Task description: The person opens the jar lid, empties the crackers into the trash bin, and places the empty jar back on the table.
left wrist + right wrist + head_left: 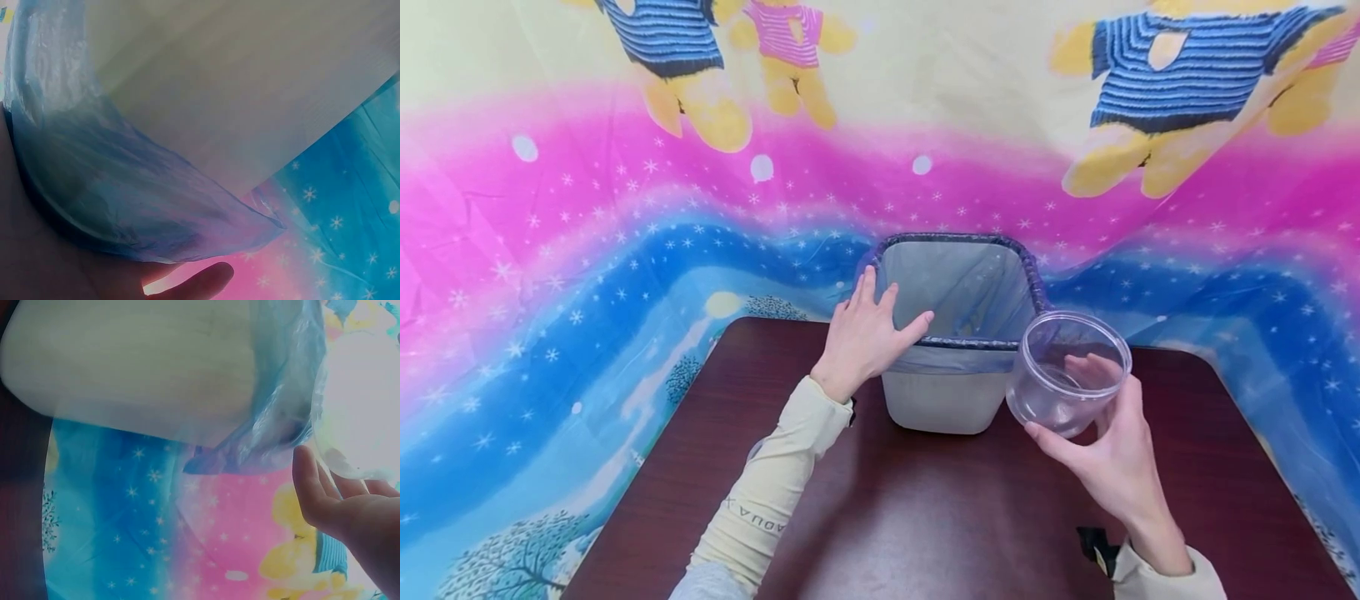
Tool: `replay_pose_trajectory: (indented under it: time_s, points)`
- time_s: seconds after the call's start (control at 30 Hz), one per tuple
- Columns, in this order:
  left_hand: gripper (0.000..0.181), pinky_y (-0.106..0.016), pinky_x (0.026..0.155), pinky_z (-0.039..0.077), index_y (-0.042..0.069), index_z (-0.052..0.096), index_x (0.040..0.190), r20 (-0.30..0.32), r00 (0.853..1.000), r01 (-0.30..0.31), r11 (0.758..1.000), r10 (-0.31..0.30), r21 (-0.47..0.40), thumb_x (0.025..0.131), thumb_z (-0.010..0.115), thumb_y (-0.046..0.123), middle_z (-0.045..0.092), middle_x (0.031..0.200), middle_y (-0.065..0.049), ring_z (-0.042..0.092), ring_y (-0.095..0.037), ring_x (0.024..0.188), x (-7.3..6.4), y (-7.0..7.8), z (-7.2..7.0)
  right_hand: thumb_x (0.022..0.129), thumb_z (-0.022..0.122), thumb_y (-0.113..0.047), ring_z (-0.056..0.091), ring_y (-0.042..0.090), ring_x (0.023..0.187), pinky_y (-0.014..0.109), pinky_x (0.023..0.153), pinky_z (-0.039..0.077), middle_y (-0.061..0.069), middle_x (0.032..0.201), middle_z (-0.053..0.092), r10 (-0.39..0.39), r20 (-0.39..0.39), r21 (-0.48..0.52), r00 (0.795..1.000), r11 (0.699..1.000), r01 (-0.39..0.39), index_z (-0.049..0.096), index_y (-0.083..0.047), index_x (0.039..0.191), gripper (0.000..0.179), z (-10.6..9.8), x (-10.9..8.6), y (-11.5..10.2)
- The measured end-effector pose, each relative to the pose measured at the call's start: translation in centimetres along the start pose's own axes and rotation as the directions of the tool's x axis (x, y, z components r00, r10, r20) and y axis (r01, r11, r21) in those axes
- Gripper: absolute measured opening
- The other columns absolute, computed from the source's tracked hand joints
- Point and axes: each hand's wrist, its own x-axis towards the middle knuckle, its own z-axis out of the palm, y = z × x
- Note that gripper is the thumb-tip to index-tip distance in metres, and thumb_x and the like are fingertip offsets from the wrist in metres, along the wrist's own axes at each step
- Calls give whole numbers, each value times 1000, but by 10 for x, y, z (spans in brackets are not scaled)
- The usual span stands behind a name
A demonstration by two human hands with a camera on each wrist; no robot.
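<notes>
A pale trash bin stands on the table, lined with a thin bluish plastic bag folded over its dark rim. My left hand rests on the bin's left rim with fingers spread and fairly straight. In the left wrist view, the bag hangs down the bin's side above that hand's fingers. My right hand grips a clear, round plastic jar just right of the bin, its open mouth tilted upward. The right wrist view shows the jar washed out by glare, beside the bag's edge.
The dark reddish-brown table has rounded back corners. Behind it hangs a colourful cloth with bears and snowflakes, close to the bin's back. A small black strap piece sits by the right wrist.
</notes>
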Motion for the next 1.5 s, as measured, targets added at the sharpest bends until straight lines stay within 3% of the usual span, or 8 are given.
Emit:
replay_pose_trajectory:
  time_s: [0.17,0.37,0.93,1.1,1.5]
  points:
    - [83,-55,114,27,18,37,150,-3,1000,-6,1000,6,8,88,33,73,10,163,-13,17,-30,149,0,0,0,55,89,6,51,0,118,7,96,33,3,132,57,-27,17,-117,999,993,29,39,-7,138,97,2,-7,-4]
    - [83,-56,114,28,18,38,149,-2,1000,-8,1000,8,5,88,34,73,11,163,-13,17,-30,149,0,-1,1,53,92,-2,49,-4,117,7,95,29,1,132,58,-46,44,-166,998,985,52,41,-11,138,99,3,-15,-7]
    - [82,-55,114,27,19,37,150,6,1000,-1,1000,1,5,88,34,73,9,163,-12,16,-29,150,0,0,0,53,94,-9,46,-6,117,7,94,26,1,132,60,-18,125,-180,992,983,40,40,-18,140,104,9,-31,-2]
    - [83,-55,115,26,19,37,150,5,1000,4,1000,-4,7,88,33,73,9,163,-12,15,-29,150,0,0,0,53,95,-12,47,-4,115,7,94,27,0,131,59,-31,144,-175,989,983,56,42,-17,138,100,14,-34,3]
    - [83,-55,114,28,18,38,149,0,1000,1,1000,-1,12,88,32,74,9,163,-13,15,-29,150,0,0,1,56,94,-20,50,4,114,7,94,28,2,129,58,22,194,-167,981,986,11,45,-17,136,94,32,-45,17]
